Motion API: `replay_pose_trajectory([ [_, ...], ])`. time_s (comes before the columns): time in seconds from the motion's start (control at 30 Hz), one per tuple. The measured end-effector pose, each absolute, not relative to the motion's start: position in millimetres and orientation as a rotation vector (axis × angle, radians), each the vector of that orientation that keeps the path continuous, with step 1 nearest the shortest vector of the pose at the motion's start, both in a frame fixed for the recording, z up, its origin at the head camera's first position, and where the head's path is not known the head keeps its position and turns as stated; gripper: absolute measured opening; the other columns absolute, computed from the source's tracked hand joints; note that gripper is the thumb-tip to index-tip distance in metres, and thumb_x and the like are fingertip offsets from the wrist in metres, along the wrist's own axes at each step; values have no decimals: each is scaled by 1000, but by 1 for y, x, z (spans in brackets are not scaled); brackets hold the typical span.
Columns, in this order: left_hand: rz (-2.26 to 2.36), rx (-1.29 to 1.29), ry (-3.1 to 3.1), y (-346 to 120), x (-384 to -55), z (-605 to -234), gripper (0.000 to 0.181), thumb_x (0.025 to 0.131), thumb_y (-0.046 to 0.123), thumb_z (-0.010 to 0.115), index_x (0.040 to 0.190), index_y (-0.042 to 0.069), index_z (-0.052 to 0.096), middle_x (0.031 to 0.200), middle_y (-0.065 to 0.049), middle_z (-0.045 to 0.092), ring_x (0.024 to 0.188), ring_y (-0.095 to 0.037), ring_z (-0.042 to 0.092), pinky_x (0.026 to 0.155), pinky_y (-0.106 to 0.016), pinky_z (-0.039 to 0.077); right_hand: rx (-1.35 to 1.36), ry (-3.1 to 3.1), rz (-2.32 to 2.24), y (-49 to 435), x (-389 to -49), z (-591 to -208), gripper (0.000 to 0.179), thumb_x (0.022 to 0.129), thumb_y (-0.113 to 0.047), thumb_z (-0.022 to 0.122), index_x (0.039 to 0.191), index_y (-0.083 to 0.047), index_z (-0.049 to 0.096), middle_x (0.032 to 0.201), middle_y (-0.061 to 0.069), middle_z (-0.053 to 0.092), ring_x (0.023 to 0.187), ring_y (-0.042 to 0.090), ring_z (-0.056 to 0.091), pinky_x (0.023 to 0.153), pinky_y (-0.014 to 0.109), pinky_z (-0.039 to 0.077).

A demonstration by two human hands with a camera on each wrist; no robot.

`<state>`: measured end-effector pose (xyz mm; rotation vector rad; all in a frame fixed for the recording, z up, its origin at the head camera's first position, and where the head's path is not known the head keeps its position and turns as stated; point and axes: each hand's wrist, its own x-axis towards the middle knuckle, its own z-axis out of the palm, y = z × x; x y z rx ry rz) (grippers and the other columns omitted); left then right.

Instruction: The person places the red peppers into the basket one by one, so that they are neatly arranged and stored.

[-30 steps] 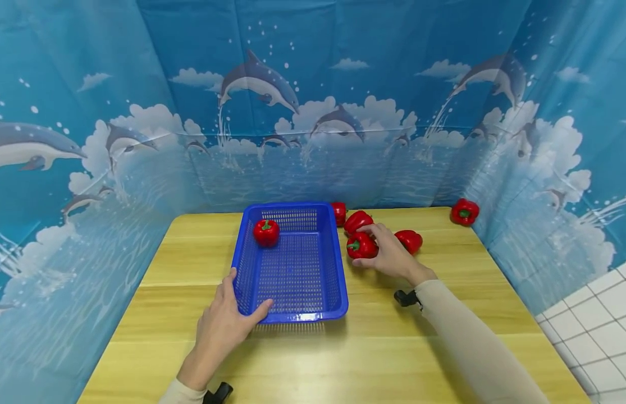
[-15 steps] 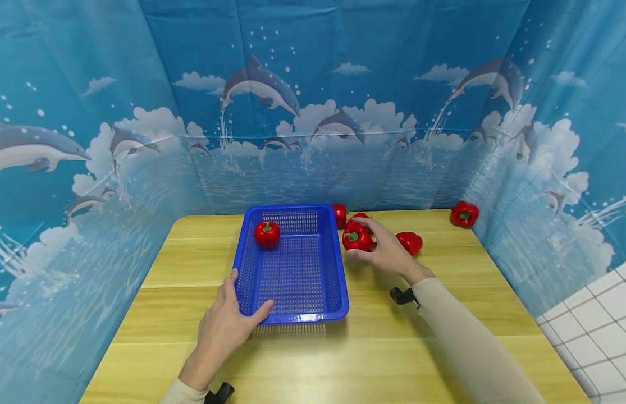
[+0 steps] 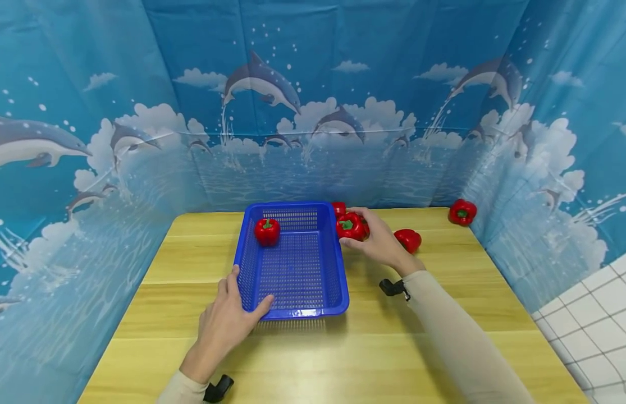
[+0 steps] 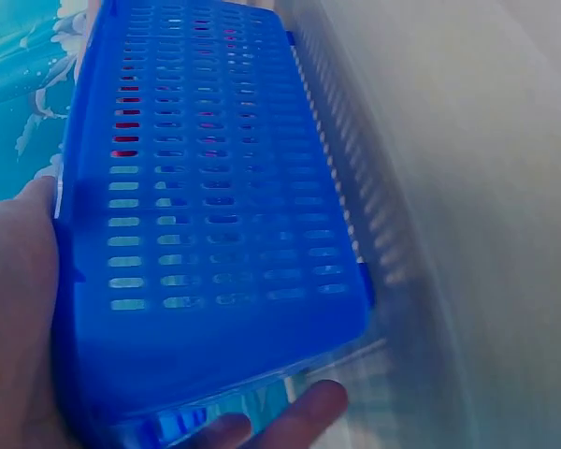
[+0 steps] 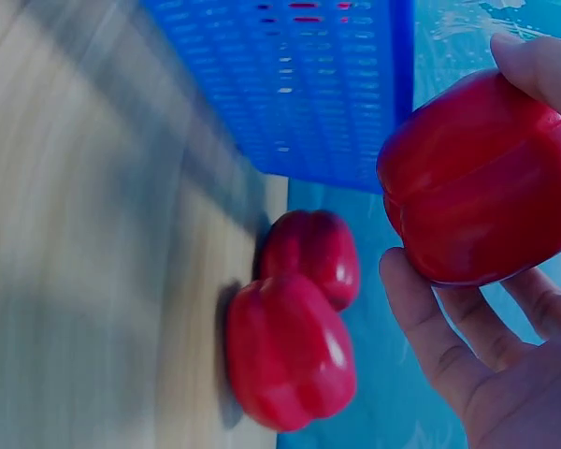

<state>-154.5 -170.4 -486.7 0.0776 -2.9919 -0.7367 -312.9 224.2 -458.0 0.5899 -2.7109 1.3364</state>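
Right hand (image 3: 380,240) grips a red pepper (image 5: 477,178) between thumb (image 5: 544,73) and fingers (image 5: 435,332), left hand (image 3: 224,322) the blue basket (image 3: 292,275).

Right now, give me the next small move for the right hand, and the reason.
I'd likely shift the right hand left, over the right rim of the blue basket. Its fingers grip a red pepper, lifted off the table beside that rim; another pepper sits inside, and the left hand grips the basket's near left corner.
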Motion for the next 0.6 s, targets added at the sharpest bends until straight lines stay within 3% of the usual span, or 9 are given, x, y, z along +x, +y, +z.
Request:
replay_pose_trajectory([
  [0.17,-746,49,-3023,-171,-159,-479,130,98,81,77,182,0,20,157,-30,51,66,-26,55,50,-35,44,605,-2690,1321,214,-313,-447,91,101,-53,91,174,-23,46,176,14,51,145,40,68,110,62,66],
  [0.47,-770,6,-3067,-173,-160,-471,137,96,92,69,180,-4,17,168,-34,51,82,-30,66,55,-38,50,644,-2657,1345,197,-318,-434,89,101,-51,92,172,-20,48,170,13,55,144,39,69,112,61,66],
  [0.6,-767,9,-3047,-172,-159,-476,132,99,89,69,179,-4,19,166,-32,53,76,-28,65,55,-38,49,655,-2656,1338,191,-320,-430,90,102,-50,92,173,-18,47,169,14,56,143,40,70,110,60,68],
])
